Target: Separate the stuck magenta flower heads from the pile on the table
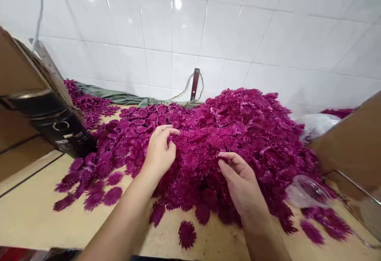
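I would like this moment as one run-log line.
left hand: open, at purple flower pile | right hand: pinching a bloom | black flask: left of pile

Your flowers (247, 130) are magenta, deepening to dark purple in the shadows, over a pale yellow-tan worktop (32, 221). Behind them the wall (190, 18) is glossy white with a grid of grey lines. The cloth (110, 94) is grey-green, the bottle (59, 122) black with whitish lettering, the boxes (351, 149) brown, the strip (195, 84) dark red.
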`<action>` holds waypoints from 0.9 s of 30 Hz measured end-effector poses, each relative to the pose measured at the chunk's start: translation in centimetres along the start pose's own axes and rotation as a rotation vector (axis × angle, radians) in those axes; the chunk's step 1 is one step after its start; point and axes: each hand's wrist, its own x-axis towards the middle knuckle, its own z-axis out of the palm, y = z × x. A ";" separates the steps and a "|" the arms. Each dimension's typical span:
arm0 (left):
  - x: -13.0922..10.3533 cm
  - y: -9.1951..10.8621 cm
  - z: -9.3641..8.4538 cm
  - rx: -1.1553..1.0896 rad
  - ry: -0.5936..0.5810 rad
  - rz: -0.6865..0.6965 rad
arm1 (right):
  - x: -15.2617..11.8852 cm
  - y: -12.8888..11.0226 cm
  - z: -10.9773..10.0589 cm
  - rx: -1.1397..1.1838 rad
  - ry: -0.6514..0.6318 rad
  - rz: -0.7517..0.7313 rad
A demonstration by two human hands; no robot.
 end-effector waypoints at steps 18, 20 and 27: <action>-3.6 4.3 2.3 -0.281 -0.255 0.067 | 0.4 1.6 0.5 0.055 -0.042 0.040; -3.5 4.2 2.2 -0.257 -0.246 0.082 | 0.2 1.6 0.2 0.085 -0.068 0.048; -4.5 4.5 1.6 -0.124 -0.057 0.183 | 0.4 1.1 0.7 0.084 -0.119 0.154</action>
